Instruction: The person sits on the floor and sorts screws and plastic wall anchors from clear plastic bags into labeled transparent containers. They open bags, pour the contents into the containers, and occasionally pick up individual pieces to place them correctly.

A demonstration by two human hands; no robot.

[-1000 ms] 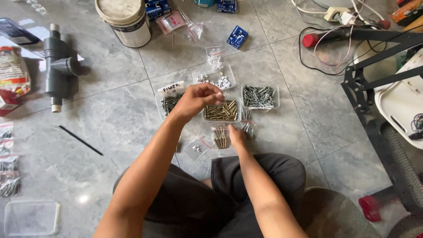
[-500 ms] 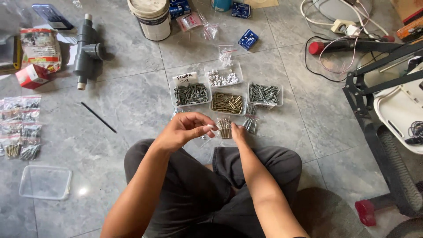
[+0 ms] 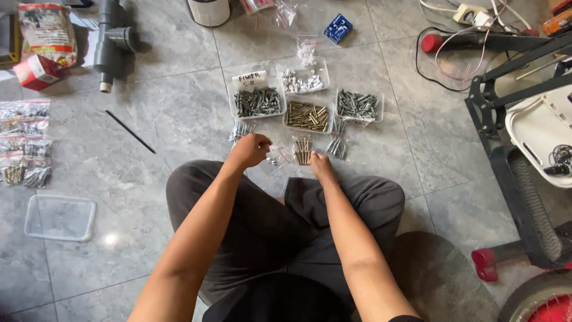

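I sit cross-legged on a grey tiled floor. My left hand [image 3: 250,149] is curled, knuckles up, over small clear bags [image 3: 275,158] lying by my knee; whatever is in its fingers is hidden. My right hand [image 3: 322,167] grips the near end of a small bag of brass screws [image 3: 302,148]. Just beyond lie several open clear trays: grey plugs [image 3: 256,102], brass screws [image 3: 307,116], grey screws [image 3: 357,105] and white pieces [image 3: 302,80]. More small bags of screws [image 3: 337,146] lie to the right.
A grey pipe tee [image 3: 113,42], a white bucket [image 3: 208,11] and a blue box [image 3: 338,28] stand far off. Filled bags [image 3: 24,143], a black rod [image 3: 130,131] and an empty clear container [image 3: 59,217] lie left. A black metal frame [image 3: 506,125] stands right.
My left hand has drawn back from over the trays to the small bags near my knee. My right hand has stayed at the bag of brass screws.
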